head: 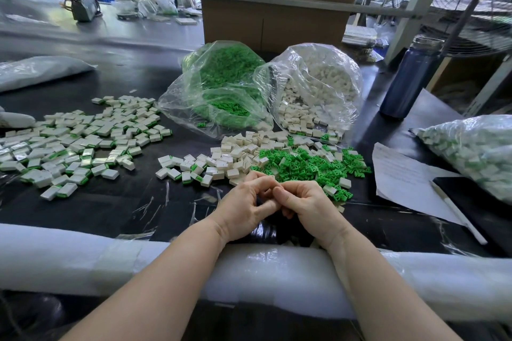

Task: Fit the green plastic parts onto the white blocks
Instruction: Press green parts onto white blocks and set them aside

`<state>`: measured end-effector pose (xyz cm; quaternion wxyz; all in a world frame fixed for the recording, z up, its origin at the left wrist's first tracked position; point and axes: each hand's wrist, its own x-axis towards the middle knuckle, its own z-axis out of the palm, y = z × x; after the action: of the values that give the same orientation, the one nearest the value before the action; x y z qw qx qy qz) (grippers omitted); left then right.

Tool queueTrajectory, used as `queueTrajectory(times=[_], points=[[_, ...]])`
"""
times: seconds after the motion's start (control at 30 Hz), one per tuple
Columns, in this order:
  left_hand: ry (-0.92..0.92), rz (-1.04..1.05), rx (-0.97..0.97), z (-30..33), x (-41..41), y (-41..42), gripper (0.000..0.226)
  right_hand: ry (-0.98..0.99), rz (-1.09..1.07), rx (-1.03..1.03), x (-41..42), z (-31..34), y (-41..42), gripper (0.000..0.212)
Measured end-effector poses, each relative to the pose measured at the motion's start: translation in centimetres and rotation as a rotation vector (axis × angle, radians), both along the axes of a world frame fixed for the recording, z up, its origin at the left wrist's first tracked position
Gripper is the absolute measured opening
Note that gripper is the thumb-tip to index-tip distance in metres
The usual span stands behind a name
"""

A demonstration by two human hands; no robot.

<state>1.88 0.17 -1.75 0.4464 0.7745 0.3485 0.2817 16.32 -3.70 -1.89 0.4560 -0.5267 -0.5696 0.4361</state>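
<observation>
My left hand (243, 207) and my right hand (307, 207) meet at the front middle of the black table, fingers curled and fingertips touching each other. Whatever lies between the fingers is hidden. Just beyond them is a loose heap of green plastic parts (307, 163), and left of that a heap of bare white blocks (235, 155). Far to the left spreads a wide scatter of white blocks with green parts fitted (77, 141). Behind the heaps, one open clear bag holds green parts (224, 86) and another holds white blocks (318, 88).
A blue bottle (410, 80) stands at the right back. A sheet of paper (404, 180) with a pen (457, 216) and a filled bag (476, 152) lie on the right. White foam padding (83, 257) covers the table's front edge. Cardboard boxes (274, 22) rise behind.
</observation>
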Motion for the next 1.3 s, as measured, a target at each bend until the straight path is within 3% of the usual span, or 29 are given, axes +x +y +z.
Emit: queueTrajectory(times=[0.4, 0.7, 0.8, 1.3], points=[[0.018, 0.0, 0.014, -0.14, -0.04, 0.2, 0.01, 0.034, 0.029, -0.012, -0.08, 0.07, -0.09, 0.019], [0.017, -0.02, 0.019, -0.29, -0.04, 0.23, 0.017, 0.004, 0.008, -0.002, -0.03, 0.13, -0.13, 0.019], [0.02, -0.025, 0.029, -0.29, -0.01, 0.18, 0.009, -0.007, -0.001, -0.003, 0.08, -0.01, -0.06, 0.02], [0.014, -0.002, 0.02, -0.03, -0.02, 0.01, 0.018, 0.026, 0.019, -0.016, 0.07, -0.13, 0.03, 0.019]])
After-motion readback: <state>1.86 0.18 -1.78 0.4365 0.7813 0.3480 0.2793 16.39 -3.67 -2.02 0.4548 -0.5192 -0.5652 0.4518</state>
